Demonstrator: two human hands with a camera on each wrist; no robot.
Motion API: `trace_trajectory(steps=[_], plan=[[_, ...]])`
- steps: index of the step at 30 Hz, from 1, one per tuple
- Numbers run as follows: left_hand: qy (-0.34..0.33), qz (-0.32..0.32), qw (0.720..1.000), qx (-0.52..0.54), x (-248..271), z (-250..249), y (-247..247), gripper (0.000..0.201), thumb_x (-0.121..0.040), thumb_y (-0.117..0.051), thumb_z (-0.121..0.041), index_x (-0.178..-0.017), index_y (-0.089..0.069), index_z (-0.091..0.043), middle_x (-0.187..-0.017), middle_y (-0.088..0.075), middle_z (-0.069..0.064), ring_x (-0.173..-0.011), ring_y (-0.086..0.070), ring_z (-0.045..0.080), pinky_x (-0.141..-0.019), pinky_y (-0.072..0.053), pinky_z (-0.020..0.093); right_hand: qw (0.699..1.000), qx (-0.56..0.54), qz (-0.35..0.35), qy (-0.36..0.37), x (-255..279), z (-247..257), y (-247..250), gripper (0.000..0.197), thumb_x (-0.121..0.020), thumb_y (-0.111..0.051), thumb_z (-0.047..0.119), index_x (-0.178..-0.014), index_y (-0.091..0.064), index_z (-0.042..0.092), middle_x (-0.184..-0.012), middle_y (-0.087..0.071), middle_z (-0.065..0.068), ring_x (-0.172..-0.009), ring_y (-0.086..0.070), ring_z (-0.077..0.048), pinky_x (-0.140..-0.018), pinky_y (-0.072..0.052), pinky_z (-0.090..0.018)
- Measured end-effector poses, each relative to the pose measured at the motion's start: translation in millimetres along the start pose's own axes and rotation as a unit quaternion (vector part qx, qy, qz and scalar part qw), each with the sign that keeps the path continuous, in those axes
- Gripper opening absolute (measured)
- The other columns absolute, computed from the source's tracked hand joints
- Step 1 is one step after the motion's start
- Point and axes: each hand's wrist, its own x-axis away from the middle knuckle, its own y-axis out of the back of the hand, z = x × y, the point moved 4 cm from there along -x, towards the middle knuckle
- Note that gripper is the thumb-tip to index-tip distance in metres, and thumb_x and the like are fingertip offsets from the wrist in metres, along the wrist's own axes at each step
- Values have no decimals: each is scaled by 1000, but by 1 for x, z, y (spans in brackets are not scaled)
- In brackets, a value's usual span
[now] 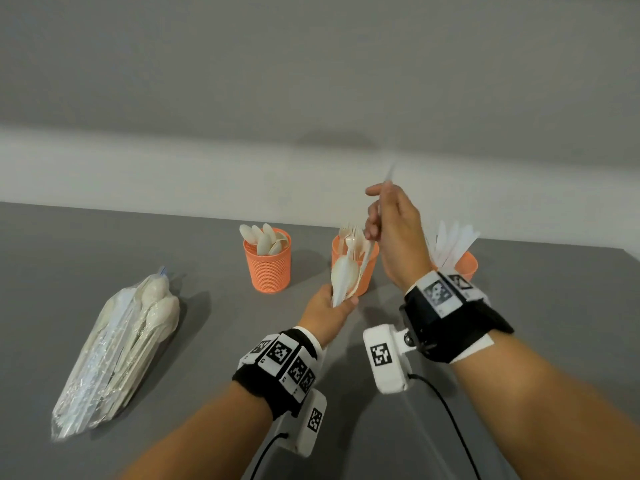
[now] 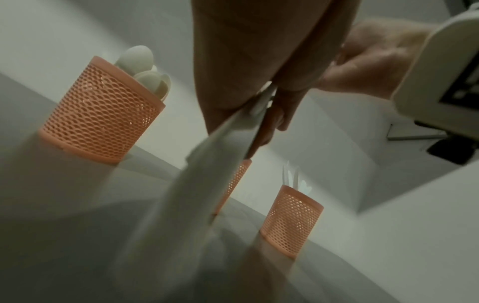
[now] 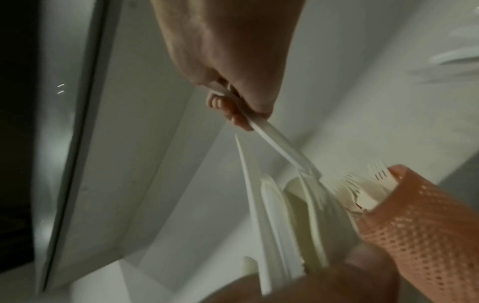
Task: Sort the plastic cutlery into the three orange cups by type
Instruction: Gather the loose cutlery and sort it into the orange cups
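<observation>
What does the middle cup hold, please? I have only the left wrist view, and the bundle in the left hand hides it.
Observer: Forks; the head view shows their tines standing out of the middle cup.
Operator: Thanks; what is the right hand gripping?
Observer: The right hand grips one white piece by its handle; it looks like a fork.
Operator: Is unsorted cutlery lying anywhere else?
Observer: Yes, a clear bag of cutlery lies on the table, left of the cups.

Above the right hand's [image 1: 394, 233] grip, the utensil's top end [image 1: 390, 171] smears into blur; possibly a fork. That wrist hides most of the right cup [image 1: 468, 263].
</observation>
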Motion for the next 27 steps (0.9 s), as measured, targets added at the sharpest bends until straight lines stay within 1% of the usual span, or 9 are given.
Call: trace_trajectory(steps=[3, 7, 10, 13, 17, 21, 23, 25, 27], plan=[[10, 0, 1000, 6, 2, -3, -4, 6, -94, -47, -14, -100, -48, -12, -60, -38, -1, -50, -34, 11, -44, -33, 18, 998, -9, -19, 64, 8, 12, -4, 20, -99, -35, 30, -90, -50, 22, -64, -37, 3, -56, -38, -10, -57, -41, -19], [10, -35, 999, 12, -2, -7, 3, 17, -91, -53, -14, -107, -45, -14, -63, -43, -1, -49, -38, 11, -42, -35, 18, 992, 68, -13, 103, 4, 23, 3, 10, -92, -53, 23, -85, -52, 18, -69, -41, -11, -58, -38, -15, -54, -38, -20], [-34, -53, 998, 28, -1, -21, 3, 31, -87, -57, -7, -114, -44, -15, -71, -48, -3, -59, -46, 16, -42, -38, 23, 967, 237, 90, -2, 15, -10, -5, 16, -83, -66, 26, -80, -59, 12, -70, -57, -7, -62, -52, -16, -60, -43, -13], [-73, -60, 994, 55, 0, -34, 1, 20, -88, -50, 4, -105, -51, -5, -72, -49, 0, -58, -50, 6, -39, -40, 20, 919, 344, 170, -96, 34, -48, -10, 26, -82, -67, 31, -93, -53, 12, -77, -51, 6, -71, -49, -9, -62, -37, -16], [-64, -58, 996, 21, -5, -29, 1, 19, -85, -49, 5, -86, -54, -14, -61, -50, -4, -50, -49, 5, -45, -39, 13, 910, 348, 192, -118, 37, -59, -13, 22, -90, -54, 23, -95, -58, 2, -87, -64, -11, -79, -58, -21, -69, -43, -28], [-36, -42, 997, 51, -6, -24, 0, 46, -78, -58, 11, -119, -44, -3, -93, -57, 7, -78, -52, 16, -67, -52, 40, 922, 320, 178, -129, 33, -59, -9, 27, -88, -51, 14, -97, -60, -10, -91, -64, -27, -77, -57, -29, -74, -48, -39], [-16, -16, 996, 83, -8, -21, 0, 53, -78, -55, 13, -127, -39, 0, -96, -57, 8, -72, -54, 12, -58, -53, 30, 935, 274, 157, -159, 32, -60, -4, 25, -89, -50, 13, -92, -58, -11, -77, -59, -22, -69, -53, -23, -66, -45, -35], [10, 14, 988, 153, -8, -22, 1, 45, -83, -42, 12, -126, -40, 4, -83, -57, 6, -61, -53, 10, -51, -44, 20, 945, 205, 155, -205, 33, -63, 0, 18, -91, -46, 11, -87, -56, -4, -68, -53, -13, -62, -51, -20, -61, -45, -32], [27, 53, 970, 234, -6, -24, 2, 38, -90, -32, 7, -126, -44, 5, -82, -60, 6, -64, -59, 12, -55, -48, 21, 953, 149, 147, -219, 31, -63, 3, 17, -94, -41, 10, -94, -57, 5, -78, -59, -19, -71, -58, -26, -71, -53, -41]])
